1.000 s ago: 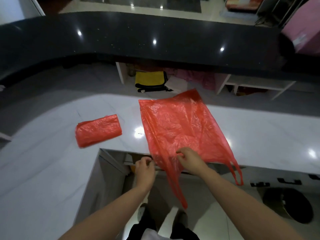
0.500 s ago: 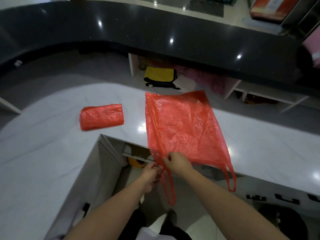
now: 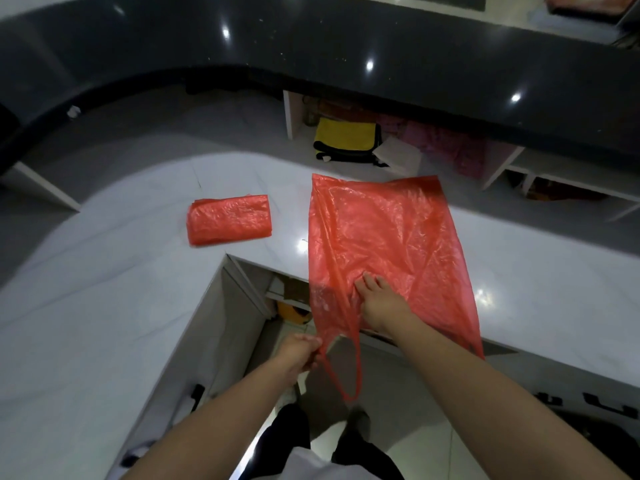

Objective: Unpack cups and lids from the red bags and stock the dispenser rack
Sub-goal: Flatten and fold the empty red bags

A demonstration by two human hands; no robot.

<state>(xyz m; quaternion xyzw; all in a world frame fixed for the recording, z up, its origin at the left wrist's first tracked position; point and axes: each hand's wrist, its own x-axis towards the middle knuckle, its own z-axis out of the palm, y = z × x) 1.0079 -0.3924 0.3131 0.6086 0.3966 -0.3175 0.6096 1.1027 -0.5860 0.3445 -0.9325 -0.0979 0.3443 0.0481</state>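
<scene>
An empty red plastic bag [image 3: 388, 233] lies flat on the white counter [image 3: 104, 306], its handles hanging over the near edge. My left hand [image 3: 298, 353] pinches the bag's left handle below the counter edge. My right hand [image 3: 381, 303] rests on the bag's lower part with its fingers stretched forward. A second red bag [image 3: 228, 219], folded into a small rectangle, lies on the counter to the left. No cups, lids or dispenser rack are in view.
A dark counter [image 3: 346, 53] curves across the back. Beneath it, white shelves hold a yellow and black bag [image 3: 346, 138] and pink items [image 3: 450, 147]. The white counter wraps around me in an L shape, and my feet stand on the floor in the gap.
My right hand has moved from the handle up onto the bag and laid its fingers flat. My left hand has stayed pinching the left handle. The view has shifted slightly.
</scene>
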